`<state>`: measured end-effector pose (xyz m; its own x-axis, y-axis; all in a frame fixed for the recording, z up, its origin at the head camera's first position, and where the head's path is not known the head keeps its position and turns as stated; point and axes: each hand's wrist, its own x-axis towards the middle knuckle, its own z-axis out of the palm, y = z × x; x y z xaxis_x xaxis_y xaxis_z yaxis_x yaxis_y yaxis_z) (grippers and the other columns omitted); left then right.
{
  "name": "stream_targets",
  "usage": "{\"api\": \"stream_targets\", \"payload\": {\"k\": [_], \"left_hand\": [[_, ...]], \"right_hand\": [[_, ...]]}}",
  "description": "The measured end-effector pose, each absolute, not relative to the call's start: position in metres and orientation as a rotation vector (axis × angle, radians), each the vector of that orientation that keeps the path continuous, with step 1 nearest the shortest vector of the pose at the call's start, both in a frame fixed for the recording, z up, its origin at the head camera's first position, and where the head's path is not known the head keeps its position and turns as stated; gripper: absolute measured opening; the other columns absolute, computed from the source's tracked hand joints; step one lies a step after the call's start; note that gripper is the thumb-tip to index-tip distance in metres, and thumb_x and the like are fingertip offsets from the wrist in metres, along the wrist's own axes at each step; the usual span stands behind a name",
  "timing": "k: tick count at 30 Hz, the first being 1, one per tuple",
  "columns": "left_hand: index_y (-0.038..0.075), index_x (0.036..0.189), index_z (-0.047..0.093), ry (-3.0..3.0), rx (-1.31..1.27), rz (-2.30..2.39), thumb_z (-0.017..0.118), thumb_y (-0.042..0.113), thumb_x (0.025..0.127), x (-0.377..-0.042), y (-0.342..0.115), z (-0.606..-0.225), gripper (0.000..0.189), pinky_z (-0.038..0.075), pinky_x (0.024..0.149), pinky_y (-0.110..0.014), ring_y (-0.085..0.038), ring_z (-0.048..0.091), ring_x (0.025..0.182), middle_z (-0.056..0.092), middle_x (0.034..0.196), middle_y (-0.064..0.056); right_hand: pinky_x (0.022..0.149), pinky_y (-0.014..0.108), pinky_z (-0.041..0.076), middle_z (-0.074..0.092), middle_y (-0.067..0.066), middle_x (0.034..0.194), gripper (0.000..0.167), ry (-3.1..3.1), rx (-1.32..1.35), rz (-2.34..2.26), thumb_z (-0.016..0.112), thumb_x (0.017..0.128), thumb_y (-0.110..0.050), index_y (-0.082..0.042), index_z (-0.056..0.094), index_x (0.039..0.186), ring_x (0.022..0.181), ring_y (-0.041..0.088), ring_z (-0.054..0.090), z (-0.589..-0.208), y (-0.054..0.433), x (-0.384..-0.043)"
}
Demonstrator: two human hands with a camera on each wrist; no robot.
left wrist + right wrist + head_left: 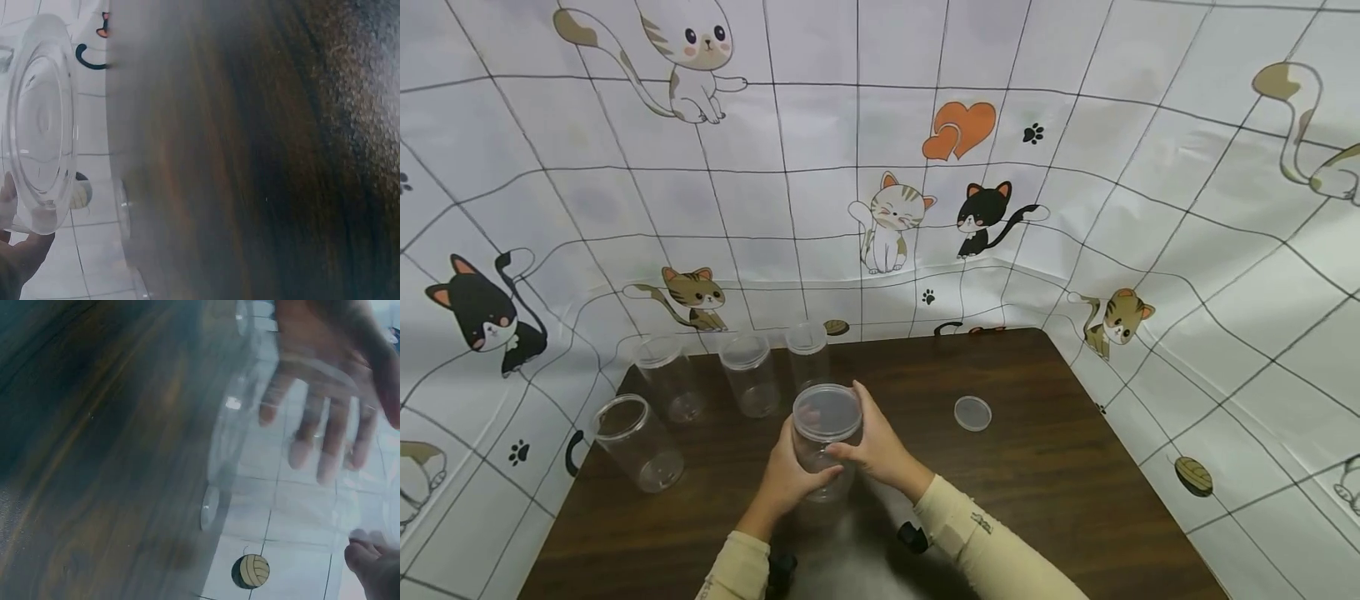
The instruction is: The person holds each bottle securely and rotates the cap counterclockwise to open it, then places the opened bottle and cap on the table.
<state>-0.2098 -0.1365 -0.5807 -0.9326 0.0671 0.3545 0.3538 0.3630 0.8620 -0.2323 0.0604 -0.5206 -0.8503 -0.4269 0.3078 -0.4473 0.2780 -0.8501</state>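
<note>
A clear jar [811,454] with a translucent lid [829,408] on top stands upright between both hands over the dark wooden table [1037,500]. My left hand [784,477] grips its left side, thumb across the front. From the right, my right hand [882,448] holds the jar, its thumb on the front below the lid. The jar's round base [42,122] faces the camera in the left wrist view, above the tabletop. Through the clear wall, the right wrist view shows the spread fingers of the left hand [328,381]; fingertips of the right hand [375,565] appear lower down.
To the left stand more clear jars, the nearest jar [640,446] with an open-looking rim. Behind it are a far-left jar [670,383], a middle jar [751,379] and a narrower jar [808,354]. A loose round lid [972,413] lies right. Cat-patterned sheeting [820,200] surrounds the table.
</note>
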Motion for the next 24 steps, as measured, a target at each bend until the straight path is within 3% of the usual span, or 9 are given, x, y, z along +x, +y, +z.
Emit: {"api": "stream_targets", "payload": {"k": [7,12,15,19,22,24], "left_hand": [[0.008,0.156,0.024,-2.287,-0.439,-1.6,0.105,0.019,0.049,-0.21,-0.134,-0.582,0.135,0.045,0.101,-0.057,-0.035,0.056,0.123,0.056,0.138,-0.019],[0.008,0.153,0.029,-2.317,-0.414,-1.55,0.103,0.017,0.053,-0.212,-0.136,-0.582,0.125,0.047,0.1,-0.054,-0.031,0.058,0.121,0.057,0.136,-0.016],[0.004,0.151,0.031,-2.304,-0.438,-1.535,0.101,0.009,0.054,-0.211,-0.136,-0.578,0.12,0.046,0.099,-0.054,-0.036,0.058,0.12,0.057,0.135,-0.022],[-0.003,0.148,0.032,-2.271,-0.518,-1.532,0.099,0.001,0.054,-0.209,-0.138,-0.568,0.116,0.046,0.1,-0.042,-0.043,0.057,0.118,0.056,0.132,-0.028],[-0.001,0.147,0.034,-2.293,-0.559,-1.54,0.099,0.003,0.056,-0.209,-0.142,-0.558,0.112,0.045,0.099,-0.03,-0.039,0.059,0.117,0.059,0.131,-0.023],[0.002,0.147,0.035,-2.321,-0.581,-1.561,0.099,0.007,0.058,-0.21,-0.146,-0.553,0.109,0.045,0.1,-0.029,-0.034,0.059,0.117,0.06,0.131,-0.019]], "right_hand": [[0.109,0.049,0.039,0.035,0.013,0.157,0.13,-2.429,0.654,1.94,0.081,0.072,-0.068,-0.007,0.009,0.161,0.133,0.027,0.048,-0.517,0.046,-0.226],[0.107,0.052,0.041,0.043,0.012,0.15,0.114,-2.365,0.645,2.166,0.09,0.074,-0.047,-0.011,0.023,0.159,0.13,0.03,0.05,-0.51,0.046,-0.226],[0.105,0.056,0.042,0.047,0.015,0.147,0.106,-2.325,0.714,2.215,0.092,0.075,-0.036,-0.012,0.028,0.157,0.128,0.036,0.05,-0.508,0.046,-0.227],[0.104,0.053,0.043,0.05,0.012,0.145,0.104,-2.326,0.77,2.155,0.092,0.074,-0.036,-0.014,0.032,0.155,0.126,0.034,0.052,-0.506,0.048,-0.23],[0.104,0.046,0.044,0.051,0.007,0.144,0.101,-2.318,0.801,2.136,0.093,0.072,-0.039,-0.017,0.036,0.153,0.125,0.029,0.054,-0.505,0.049,-0.234],[0.103,0.043,0.044,0.051,0.005,0.144,0.1,-2.303,0.845,2.143,0.093,0.072,-0.041,-0.018,0.037,0.152,0.124,0.026,0.054,-0.505,0.051,-0.237]]}}
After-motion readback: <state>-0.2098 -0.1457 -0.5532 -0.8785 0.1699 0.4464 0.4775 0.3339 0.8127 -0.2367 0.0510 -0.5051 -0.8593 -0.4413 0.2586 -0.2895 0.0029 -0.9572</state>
